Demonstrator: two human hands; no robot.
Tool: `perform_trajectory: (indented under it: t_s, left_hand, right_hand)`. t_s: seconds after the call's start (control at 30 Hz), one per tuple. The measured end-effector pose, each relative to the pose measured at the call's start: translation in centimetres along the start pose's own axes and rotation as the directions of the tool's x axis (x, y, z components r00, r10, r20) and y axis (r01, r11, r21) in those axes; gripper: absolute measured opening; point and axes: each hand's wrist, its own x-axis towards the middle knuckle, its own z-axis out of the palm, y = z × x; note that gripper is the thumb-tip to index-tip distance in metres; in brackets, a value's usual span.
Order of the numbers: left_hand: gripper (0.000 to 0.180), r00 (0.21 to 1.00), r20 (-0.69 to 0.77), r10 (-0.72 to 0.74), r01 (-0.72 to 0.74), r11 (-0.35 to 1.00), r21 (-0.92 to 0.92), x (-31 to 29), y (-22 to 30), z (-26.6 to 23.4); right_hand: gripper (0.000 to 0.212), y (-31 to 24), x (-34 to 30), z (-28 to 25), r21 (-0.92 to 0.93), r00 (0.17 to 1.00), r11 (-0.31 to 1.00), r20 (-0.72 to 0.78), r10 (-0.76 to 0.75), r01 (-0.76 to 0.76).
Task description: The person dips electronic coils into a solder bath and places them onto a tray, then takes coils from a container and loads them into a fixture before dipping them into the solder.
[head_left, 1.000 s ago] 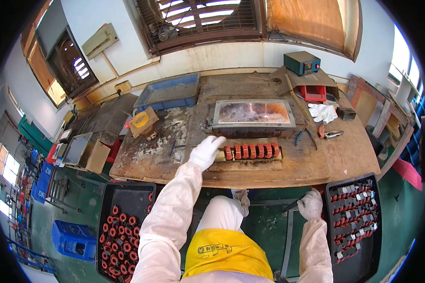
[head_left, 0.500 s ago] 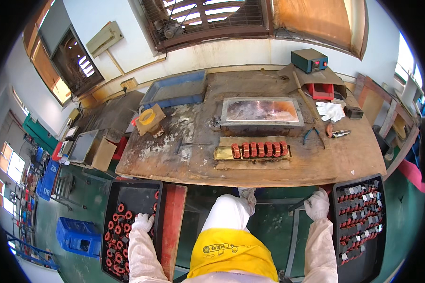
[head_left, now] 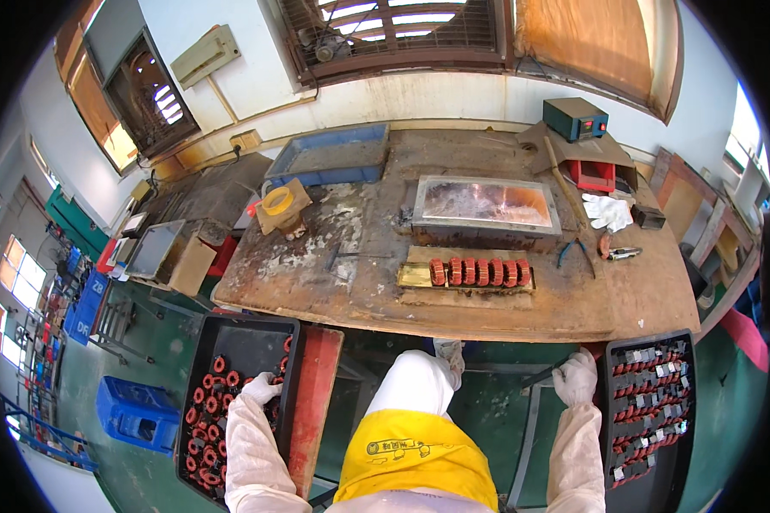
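Observation:
Both hands wear pale gloves. My left hand is over the black tray at the lower left, its fingers bent together near the tray's right wall. Red ring-shaped wire-wound coils lie loose around it; whatever is between the fingertips is hidden. My right hand is closed beside the left rim of the right black tray. A narrow dark bar-like piece juts out from its left side; what it belongs to is unclear. Rows of coils with dark and silvery parts fill most of that tray.
Ahead, a worn wooden bench carries a brass-coloured holder with a row of red coils. Behind it sits a metal-framed shiny bath. Blue-handled pliers, a white glove and a blue tray also lie there.
My left hand has shifted among the coils toward the tray's right wall, and its spread fingers have drawn together. My right hand stays by the right tray. The whole view has swung slightly.

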Motion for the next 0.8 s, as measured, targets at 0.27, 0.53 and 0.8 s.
perform_trajectory:
  t_s: [0.27, 0.53, 0.8]
  left_hand:
    - [0.067, 0.988, -0.150, 0.045, -0.105, 0.900, -0.423, 0.1, -1.6, 2.6]
    - [0.036, 0.933, -0.360, -0.012, -0.350, 0.209, -0.913, -2.5, 6.5, -0.1]
    - [0.043, 0.785, -0.368, 0.499, -0.587, 0.406, -0.701, -3.2, 23.3, -2.6]
  right_hand:
    - [0.011, -0.5, 0.4, -0.3, 0.007, 0.998, 1.000, -0.060, 0.012, -0.011]
    - [0.014, 0.3, -0.1, 0.4, 0.045, 1.000, 0.999, 0.020, -0.009, 0.009]
    - [0.012, 0.2, 0.0, -0.2, -0.002, 0.999, 1.000, -0.029, -0.021, 0.021]
